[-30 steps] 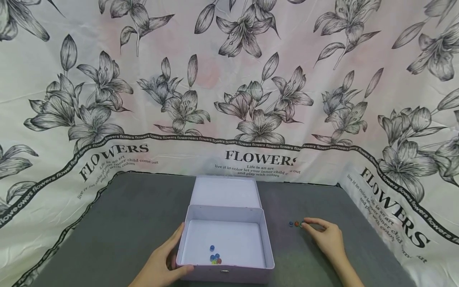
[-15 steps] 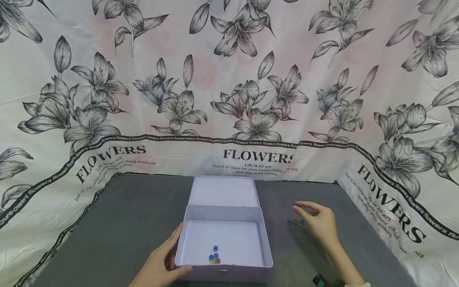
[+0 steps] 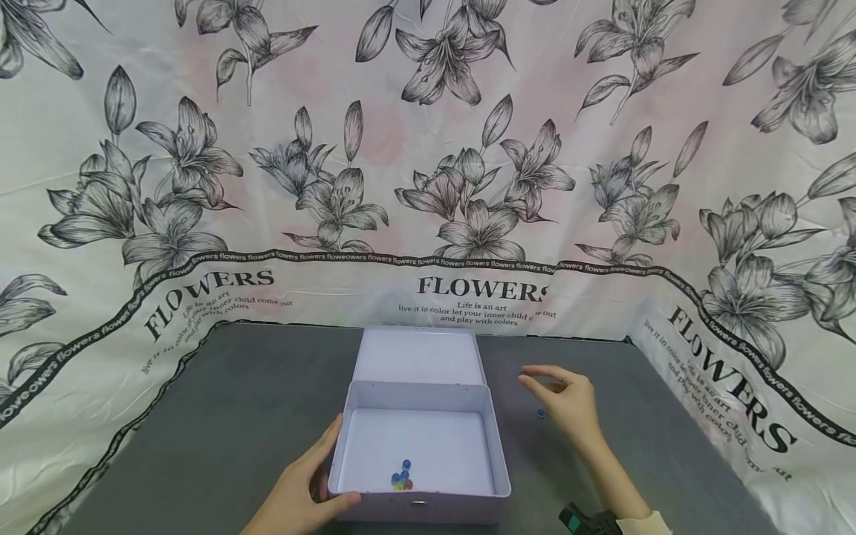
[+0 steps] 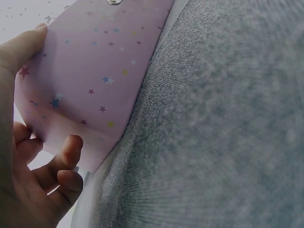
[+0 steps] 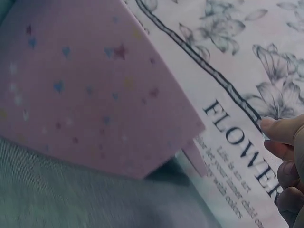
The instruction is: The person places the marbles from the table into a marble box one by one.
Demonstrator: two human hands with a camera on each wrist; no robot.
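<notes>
An open lavender box (image 3: 428,510) with a white inside stands on the dark grey table. My left hand (image 3: 299,487) grips its front left corner, thumb on the front and fingers along the left side. Its starred pink wall (image 4: 90,71) fills much of the left wrist view. Several glass marbles (image 3: 404,476), blue, yellow-green and reddish, lie inside near the front wall. To the right of the box, my right hand (image 3: 570,407) is raised over the table and pinches a small dark marble (image 3: 522,374) between thumb and forefinger, mostly hidden by the fingertips.
A blue marble (image 3: 541,414) lies on the table (image 3: 267,394) below the right hand, which hides the spot beside it. The box's lid (image 3: 420,357) is folded back toward the flower-printed cloth (image 3: 481,297) hung around the table.
My right hand has lifted from the row of marbles with one pinched in it and moved left toward the box. A blue marble in the box has rolled nearer the others. The left hand stays.
</notes>
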